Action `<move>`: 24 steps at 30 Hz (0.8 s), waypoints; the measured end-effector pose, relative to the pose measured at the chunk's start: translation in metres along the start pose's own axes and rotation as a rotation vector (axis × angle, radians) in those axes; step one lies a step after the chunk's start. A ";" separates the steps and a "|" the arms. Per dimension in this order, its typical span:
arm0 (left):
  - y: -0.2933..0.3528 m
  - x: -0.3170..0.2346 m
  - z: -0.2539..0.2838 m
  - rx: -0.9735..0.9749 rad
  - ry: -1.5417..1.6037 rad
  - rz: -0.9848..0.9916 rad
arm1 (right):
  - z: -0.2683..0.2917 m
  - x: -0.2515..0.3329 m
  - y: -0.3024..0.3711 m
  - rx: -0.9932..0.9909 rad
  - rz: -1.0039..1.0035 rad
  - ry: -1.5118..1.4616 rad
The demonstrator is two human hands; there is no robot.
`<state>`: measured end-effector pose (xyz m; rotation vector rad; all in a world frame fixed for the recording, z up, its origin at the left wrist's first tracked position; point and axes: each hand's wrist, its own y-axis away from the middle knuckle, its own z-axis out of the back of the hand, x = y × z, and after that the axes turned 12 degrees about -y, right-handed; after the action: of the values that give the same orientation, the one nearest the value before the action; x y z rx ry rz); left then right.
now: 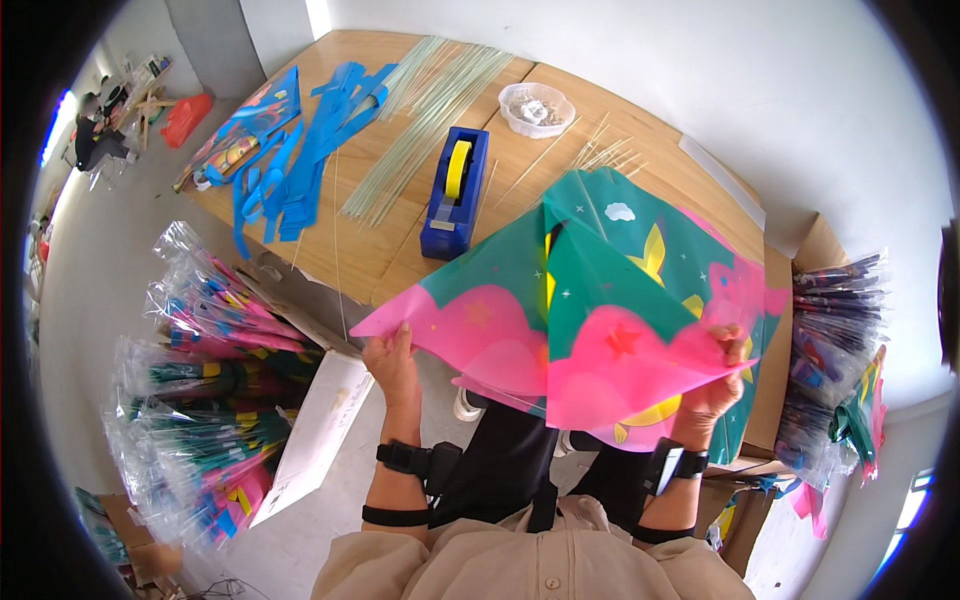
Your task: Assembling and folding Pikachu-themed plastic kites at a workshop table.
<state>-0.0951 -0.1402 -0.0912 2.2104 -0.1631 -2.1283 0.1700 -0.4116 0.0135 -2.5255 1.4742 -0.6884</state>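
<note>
A green and pink kite (600, 330) with yellow patches spreads out between my hands. My left hand (393, 362) is closed on its pink left corner, thumb and fingers pinching the edge. At the right corner my right hand (722, 375) grips the pink edge. A fold runs down the kite's middle, and its near part hangs over my lap. More green and pink printed sheets (690, 230) lie beneath it on the table. Just beyond the kite stands a blue tape dispenser (455, 195) with a yellow core.
Thin pale sticks (430, 130) and blue strips (320, 150) lie on the wooden table (590, 85), near a clear plastic tub (537, 108). Bagged folded kites fill a box (320, 430) at my left; more bagged bundles (830, 340) stand right. A person (95, 140) sits far left.
</note>
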 end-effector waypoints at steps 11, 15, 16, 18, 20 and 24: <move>0.009 -0.007 -0.006 0.049 0.176 0.015 | -0.084 0.068 -0.010 0.193 0.018 -0.359; 0.007 -0.026 -0.004 0.072 0.202 -0.023 | -0.088 0.063 -0.013 0.257 -0.010 -0.407; 0.007 -0.031 -0.002 0.076 0.191 -0.029 | -0.086 0.064 -0.014 0.243 -0.010 -0.377; 0.007 -0.035 -0.002 0.089 0.174 -0.038 | -0.087 0.068 -0.017 0.217 -0.005 -0.308; 0.006 -0.037 0.000 0.094 0.155 -0.053 | -0.089 0.061 -0.019 0.243 -0.005 -0.140; 0.011 -0.043 -0.002 0.159 0.181 -0.162 | -0.095 0.026 -0.019 0.220 0.148 0.387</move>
<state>-0.0949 -0.1459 -0.0472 2.5748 -0.1525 -2.0409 0.1528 -0.4133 0.1127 -2.1775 1.5724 -1.2900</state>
